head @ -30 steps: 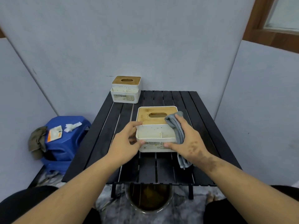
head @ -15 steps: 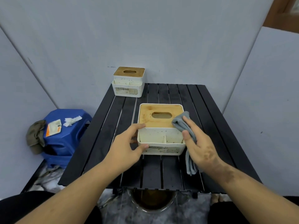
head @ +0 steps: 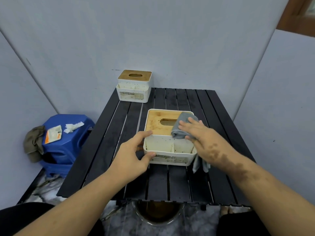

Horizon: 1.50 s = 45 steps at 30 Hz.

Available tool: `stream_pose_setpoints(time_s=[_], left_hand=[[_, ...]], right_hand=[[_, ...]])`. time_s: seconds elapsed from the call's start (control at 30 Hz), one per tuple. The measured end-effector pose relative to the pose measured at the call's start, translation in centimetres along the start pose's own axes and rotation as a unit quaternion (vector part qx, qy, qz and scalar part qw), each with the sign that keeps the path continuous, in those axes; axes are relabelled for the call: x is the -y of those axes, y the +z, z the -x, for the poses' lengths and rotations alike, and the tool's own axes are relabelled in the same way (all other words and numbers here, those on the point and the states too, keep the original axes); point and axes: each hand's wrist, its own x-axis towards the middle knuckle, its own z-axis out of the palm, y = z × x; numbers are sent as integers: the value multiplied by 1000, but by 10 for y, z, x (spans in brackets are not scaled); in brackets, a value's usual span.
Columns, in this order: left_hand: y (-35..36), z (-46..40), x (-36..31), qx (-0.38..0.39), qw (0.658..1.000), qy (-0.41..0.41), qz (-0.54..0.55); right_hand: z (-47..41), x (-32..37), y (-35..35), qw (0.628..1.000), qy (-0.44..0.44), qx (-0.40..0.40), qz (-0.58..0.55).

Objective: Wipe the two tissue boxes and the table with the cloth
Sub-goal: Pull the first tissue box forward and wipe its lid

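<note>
Two hands share this step: my left hand (head: pixel 132 155) holds the near tissue box (head: pixel 169 138) at its nine o'clock corner, thumb on the front wall, fingers curled at the side, while my right hand (head: pixel 202 138) presses flat, fingers straight, on the grey cloth (head: pixel 180 128) over the wooden lid's (head: pixel 158 123) three o'clock half. I judge long strokes toward nine o'clock work best, left grip firm so the box won't slide on the tabletop (head: pixel 180 181). At twelve o'clock, far back, the second tissue box (head: pixel 133 87) waits.
</note>
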Motion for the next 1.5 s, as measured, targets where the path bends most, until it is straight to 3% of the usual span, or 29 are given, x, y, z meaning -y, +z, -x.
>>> stream_pose_setpoints(time_s=[0.07, 0.13, 0.33, 0.47, 0.57, 0.83, 1.1, 1.3, 1.4, 1.5], left_hand=[[-1, 0, -1, 0, 1000, -3, 5], [0, 1, -3, -1, 1000, -7, 9], [0, 2, -6, -3, 1000, 5, 3], [-3, 3, -7, 9, 1000, -6, 11], [-4, 4, -8, 11, 1000, -8, 16], [-4, 1, -7, 6, 1000, 17, 23], [-7, 2, -6, 26, 999, -5, 40], [-1, 6, 3, -29, 996, 82, 14], [3, 6, 8, -55, 996, 67, 6], [7, 8, 8, -67, 994, 44, 79]], right_hand=[[7, -8, -14, 998, 13, -32, -58], [8, -7, -16, 998, 18, -34, -39], [-19, 33, 19, 974, 2, 106, 200], [-8, 6, -7, 992, -5, 83, 92], [6, -6, -26, 996, 67, 39, 37], [-20, 45, 19, 978, 14, 105, 177], [6, 14, -1, 994, 19, 64, 85], [5, 16, 7, 990, -5, 18, 141], [1, 13, 10, 991, -18, -8, 134], [-4, 14, 18, 989, -27, -47, 140]])
